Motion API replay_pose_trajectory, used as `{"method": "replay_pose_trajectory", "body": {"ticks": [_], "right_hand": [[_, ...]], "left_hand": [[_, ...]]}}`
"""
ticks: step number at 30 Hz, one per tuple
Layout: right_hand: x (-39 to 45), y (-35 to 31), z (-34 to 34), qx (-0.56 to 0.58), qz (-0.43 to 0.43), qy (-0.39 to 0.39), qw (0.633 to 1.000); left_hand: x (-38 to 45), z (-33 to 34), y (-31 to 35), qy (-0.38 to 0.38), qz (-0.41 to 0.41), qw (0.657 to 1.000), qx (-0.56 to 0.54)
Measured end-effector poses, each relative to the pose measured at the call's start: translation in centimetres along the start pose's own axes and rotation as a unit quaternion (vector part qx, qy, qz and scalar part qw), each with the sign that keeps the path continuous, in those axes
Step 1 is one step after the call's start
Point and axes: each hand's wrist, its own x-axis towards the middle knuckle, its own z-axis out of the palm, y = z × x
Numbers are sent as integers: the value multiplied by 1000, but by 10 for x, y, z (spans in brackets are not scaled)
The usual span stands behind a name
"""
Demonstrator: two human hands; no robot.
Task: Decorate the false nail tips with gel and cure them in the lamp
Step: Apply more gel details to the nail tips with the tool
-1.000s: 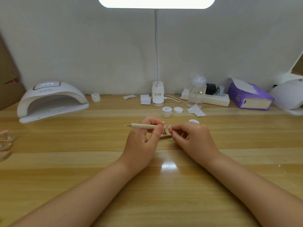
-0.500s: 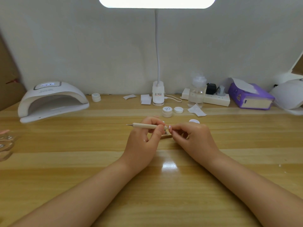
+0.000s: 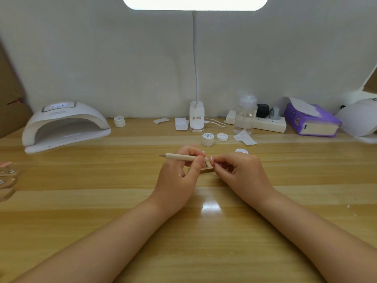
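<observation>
1. Wooden counter (image 3: 102,201), frame centre: left hand (image 3: 179,176) grip pinches dotting pen (image 3: 181,156), lying level.
2. Right hand (image 3: 240,172) grip pinches nail tip (image 3: 211,159) at the pen's right end.
3. Curing lamp (image 3: 65,125) at left; gel jar (image 3: 208,139) behind hands.

A home nail-art desk: wooden table (image 3: 81,201), curing lamp (image 3: 65,125), gel pots (image 3: 208,139), desk light (image 3: 195,3).

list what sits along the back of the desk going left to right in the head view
nail lamp → small closed jar → desk lamp base → clear bottle → power strip → purple tissue pack
</observation>
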Motion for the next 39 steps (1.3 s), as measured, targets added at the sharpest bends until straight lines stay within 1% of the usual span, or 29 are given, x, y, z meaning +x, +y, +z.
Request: {"method": "replay_pose_trajectory", "body": {"ticks": [32,39], "right_hand": [[0,1,1,-7,-10,8,1000],[1,3,1,-4,-1,12,1000]], "left_hand": [[0,0,2,3,5,1000,-3],[0,-1,3,52,7,998,-20]]}}
